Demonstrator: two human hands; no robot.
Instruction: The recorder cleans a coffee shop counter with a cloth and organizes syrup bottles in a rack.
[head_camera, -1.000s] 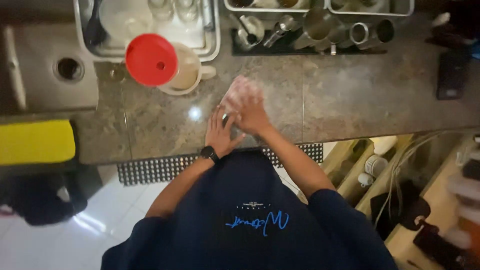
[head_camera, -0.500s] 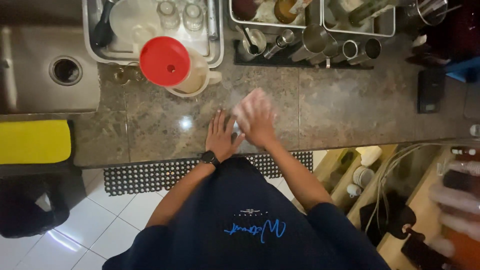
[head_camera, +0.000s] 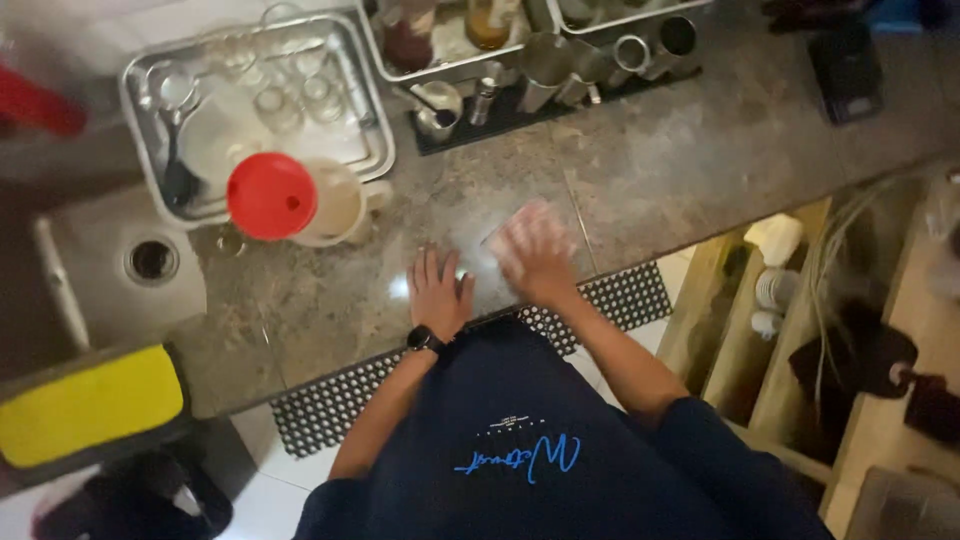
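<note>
My left hand (head_camera: 437, 291) lies flat on the stone counter (head_camera: 650, 170), fingers spread, a black watch on its wrist. My right hand (head_camera: 533, 262) presses a pale pink cloth (head_camera: 520, 222) against the counter just to the right of it. The cloth shows past the fingertips and is blurred. Both arms reach out from a dark blue shirt at the bottom of the view.
A red funnel (head_camera: 271, 195) sits on a cream jug (head_camera: 340, 200) beyond my left hand. Behind it stands a metal tray (head_camera: 372, 130) of glasses, and metal cups (head_camera: 590, 55) on a black mat. A sink (head_camera: 150, 260) lies left, a yellow block (head_camera: 90, 405) below it, wooden shelving (head_camera: 740, 330) right.
My right hand with the cloth has slid toward me and to the right across the counter. My left hand stays flat. The camera has tilted.
</note>
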